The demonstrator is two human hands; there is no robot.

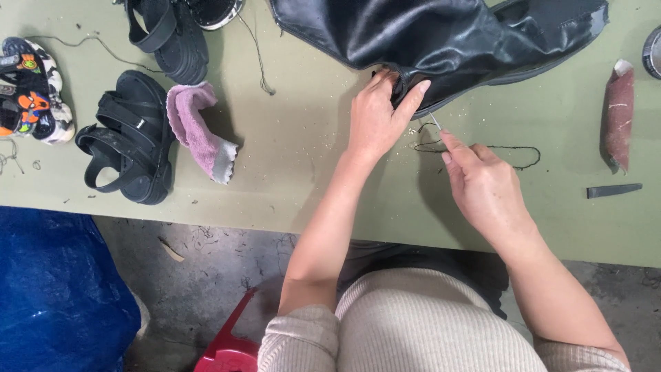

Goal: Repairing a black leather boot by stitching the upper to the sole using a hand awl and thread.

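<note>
Left hand (375, 117) is on the lower edge of the black leather boot (441, 34), fingers curled and pinched onto the leather right at the seam near the sole; thumb sticks out to the right along the edge. Boot lies on its side across the top of the green table (310, 158), shaft toward the left, sole edge running up to the right, so the bulk of it sits above and beyond the grip.

Right hand (482, 182) is just below-right of the left, fingertips closed together on a thin metal needle (435, 122). Needle tip points up-left toward the boot edge, just beside the left thumb. Dark thread (499, 148) trails from there in a loop on the table to the right of the right hand.

Rest of table: 2 black sandals (131, 141) at left, 1 more partly out of view at top, pink cloth (200, 127) lying against them, a child's patterned sandal (31, 89) at far left. Sandpaper-wrapped block (617, 114) and a small dark flat tool (614, 190) at right, well apart from both hands.

Blue plastic sheet (55, 289) and red stool (231, 344) on the floor below.
</note>
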